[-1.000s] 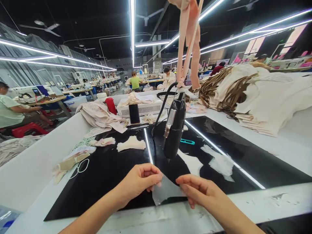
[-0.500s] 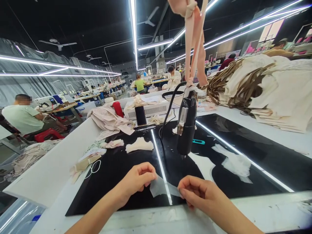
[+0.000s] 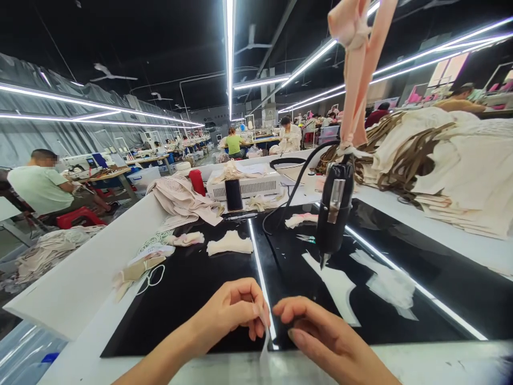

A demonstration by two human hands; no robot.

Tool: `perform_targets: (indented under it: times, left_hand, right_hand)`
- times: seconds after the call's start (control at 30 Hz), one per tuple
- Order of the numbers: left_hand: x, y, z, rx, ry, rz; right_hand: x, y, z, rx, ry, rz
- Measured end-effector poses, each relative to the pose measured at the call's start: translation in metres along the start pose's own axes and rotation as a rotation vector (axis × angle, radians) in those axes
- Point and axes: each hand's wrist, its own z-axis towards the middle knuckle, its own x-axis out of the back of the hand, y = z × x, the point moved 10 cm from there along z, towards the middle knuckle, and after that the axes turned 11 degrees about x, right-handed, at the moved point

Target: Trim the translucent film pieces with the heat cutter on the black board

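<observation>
My left hand (image 3: 236,310) pinches a thin, sheer whitish piece of fabric (image 3: 265,345), which hangs edge-on over the near edge of the black glossy board (image 3: 176,315). Just right of it is my right hand (image 3: 324,331), fingers curved and apart, with nothing visible in them. Beyond that hand, a white curved piece (image 3: 339,289) lies on the board. Above this piece a black corded tool (image 3: 334,214) with a pointed metal tip hangs from knotted pink fabric strips (image 3: 355,80). Several sheer pieces (image 3: 388,283) lie to the right.
A stack of cream cut pieces (image 3: 230,243) and small snips (image 3: 306,238) lie farther back on the board. Behind stand a phone (image 3: 233,194) and a vented white box (image 3: 256,187). Large cream garment piles (image 3: 468,171) fill the right side. A white panel (image 3: 88,267) borders the left.
My right hand has let go of the sheer fabric, which now hangs from my left hand alone. The hanging tool has swung right, and the view has shifted slightly.
</observation>
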Motion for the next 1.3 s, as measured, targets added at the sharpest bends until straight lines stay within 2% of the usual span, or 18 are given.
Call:
perform_targets:
  times: [0.07,0.2,0.4,0.57,0.67,0.77,0.87,0.97,1.07,1.13,1.2,1.3]
  left_hand:
    - [-0.013,0.005,0.000,-0.037,-0.071,-0.008]
    - [-0.024,0.011,0.002,-0.082,-0.131,-0.031]
    - [-0.008,0.005,0.009,-0.063,-0.043,0.016]
    - [0.015,0.005,0.014,-0.114,0.134,0.282]
    - [0.022,0.007,0.011,-0.169,0.265,0.640]
    - [0.018,0.009,0.004,-0.277,0.319,0.941]
    - [0.017,0.008,0.000,-0.334,0.338,1.001]
    - [0.018,0.006,-0.001,-0.343,0.358,1.030]
    - [0.017,0.006,-0.003,-0.361,0.361,1.083]
    - [0.017,0.005,-0.005,-0.377,0.358,1.120]
    - [0.017,0.004,-0.008,-0.406,0.359,1.157]
    - [0.022,0.003,-0.012,-0.465,0.388,1.202]
  right_hand:
    - [0.002,-0.003,0.003,0.031,0.002,-0.011]
    - [-0.010,-0.008,0.010,0.097,-0.121,-0.038]
    - [0.004,0.011,0.012,0.019,-0.033,-0.238]
    - [0.008,0.014,0.019,0.022,-0.028,-0.492]
    - [0.007,0.014,0.024,0.059,-0.067,-0.628]
    - [0.003,0.016,0.027,0.104,-0.142,-0.771]
    - [0.003,0.019,0.026,0.114,-0.192,-0.900]
    - [0.010,0.019,0.020,0.097,-0.195,-0.929]
    - [0.033,0.011,0.008,0.089,-0.129,-0.899]
    - [0.059,0.002,-0.002,0.068,-0.048,-0.901]
    - [0.096,-0.009,-0.013,0.025,0.075,-0.930]
    - [0.157,-0.028,-0.036,-0.030,0.327,-0.999]
